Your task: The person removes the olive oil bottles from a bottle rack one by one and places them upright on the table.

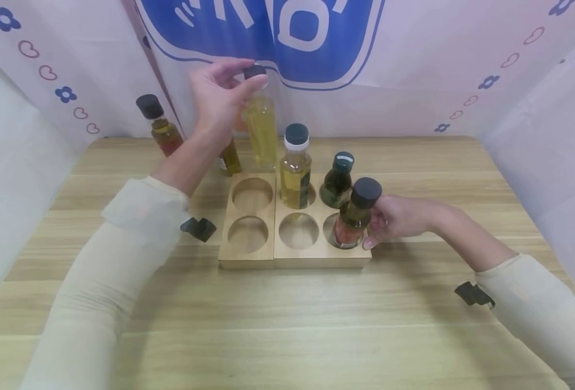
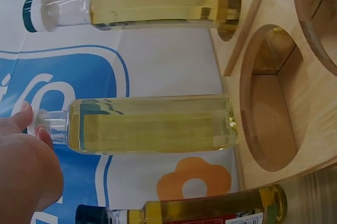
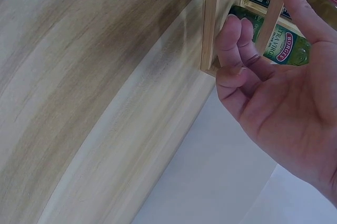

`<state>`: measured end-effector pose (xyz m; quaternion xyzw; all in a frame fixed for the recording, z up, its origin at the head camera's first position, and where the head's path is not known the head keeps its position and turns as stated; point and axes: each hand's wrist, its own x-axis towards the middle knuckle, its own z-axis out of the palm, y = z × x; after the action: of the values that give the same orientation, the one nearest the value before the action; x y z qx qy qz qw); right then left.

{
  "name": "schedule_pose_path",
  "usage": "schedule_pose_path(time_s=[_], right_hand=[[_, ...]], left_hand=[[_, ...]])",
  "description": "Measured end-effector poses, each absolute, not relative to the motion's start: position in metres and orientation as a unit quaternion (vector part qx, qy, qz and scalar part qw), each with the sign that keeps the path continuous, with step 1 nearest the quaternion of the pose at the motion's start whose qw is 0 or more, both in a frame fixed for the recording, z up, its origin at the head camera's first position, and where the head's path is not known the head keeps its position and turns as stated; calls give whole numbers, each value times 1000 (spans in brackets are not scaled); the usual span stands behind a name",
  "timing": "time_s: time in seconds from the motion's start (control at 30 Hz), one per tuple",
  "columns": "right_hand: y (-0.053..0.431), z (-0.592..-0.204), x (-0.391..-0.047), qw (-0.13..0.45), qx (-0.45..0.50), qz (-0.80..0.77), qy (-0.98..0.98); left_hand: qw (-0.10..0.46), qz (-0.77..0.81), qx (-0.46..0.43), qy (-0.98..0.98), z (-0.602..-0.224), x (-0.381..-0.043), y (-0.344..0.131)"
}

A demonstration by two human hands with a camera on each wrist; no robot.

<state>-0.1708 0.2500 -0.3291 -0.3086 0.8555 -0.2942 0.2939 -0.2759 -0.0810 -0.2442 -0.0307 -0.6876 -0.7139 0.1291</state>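
My left hand (image 1: 219, 100) pinches the dark cap of a clear glass bottle of pale yellow oil (image 1: 262, 130). In the left wrist view the bottle's base is close to a round hole of the wooden rack (image 1: 274, 238). At the rack's right end, my right hand (image 1: 399, 219) grips its edge, thumb on the upper board and fingers curled at the side. Beside that hand a dark-capped oil bottle (image 1: 353, 219) stands in the front right hole. Behind it is a small green bottle (image 1: 338, 181). A green-capped yellow oil bottle (image 1: 295, 176) occupies the back middle hole.
Left of the rack, a black-capped oil bottle (image 1: 163, 130) stands at the back of the table (image 1: 287, 325). Another oil bottle (image 1: 230, 158) is partly hidden by my left wrist. A printed cloth (image 1: 404, 103) hangs behind the table.
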Motion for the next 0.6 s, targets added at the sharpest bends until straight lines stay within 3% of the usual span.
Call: schedule_pose_path(time_s=[0.6], right_hand=[[250,-331,-172,294,-313,-305,850]], left_hand=[[90,-695,16,-713,-259,-284,-77]])
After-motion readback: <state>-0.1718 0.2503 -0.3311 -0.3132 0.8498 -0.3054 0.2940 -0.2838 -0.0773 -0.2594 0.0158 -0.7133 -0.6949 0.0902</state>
